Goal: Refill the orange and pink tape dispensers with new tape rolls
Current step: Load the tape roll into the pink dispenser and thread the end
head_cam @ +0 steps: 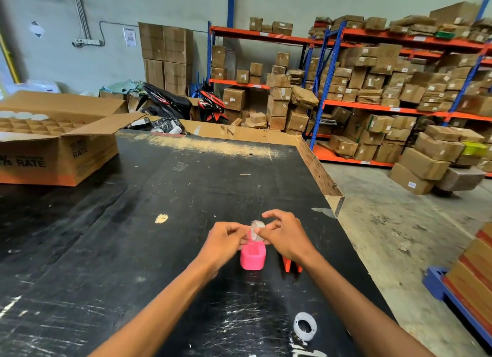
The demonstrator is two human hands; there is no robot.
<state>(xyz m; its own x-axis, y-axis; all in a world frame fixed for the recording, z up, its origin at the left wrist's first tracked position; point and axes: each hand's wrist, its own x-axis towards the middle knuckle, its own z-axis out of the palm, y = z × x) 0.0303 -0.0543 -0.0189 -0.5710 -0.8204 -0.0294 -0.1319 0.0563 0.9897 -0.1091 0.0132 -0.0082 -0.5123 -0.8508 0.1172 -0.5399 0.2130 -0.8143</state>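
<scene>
A pink tape dispenser (pixel 253 258) stands on the black table (pixel 165 223) in front of me. A clear tape roll (pixel 257 230) sits at the dispenser's top, pinched from both sides. My left hand (pixel 223 243) grips the roll and the dispenser's upper part from the left. My right hand (pixel 285 234) holds the roll from the right, with its other fingers spread above. The orange tape dispenser (pixel 288 266) stands just right of the pink one, mostly hidden under my right wrist. A second clear tape roll (pixel 304 326) lies flat near the table's front edge.
An open cardboard box (pixel 61 146) with a divider grid sits at the table's far left. A cardboard rim (pixel 319 170) lines the table's right edge. Shelving with parcels (pixel 372 90) and two parked scooters (pixel 186 104) stand behind. A blue pallet (pixel 452 290) with boxes is at right.
</scene>
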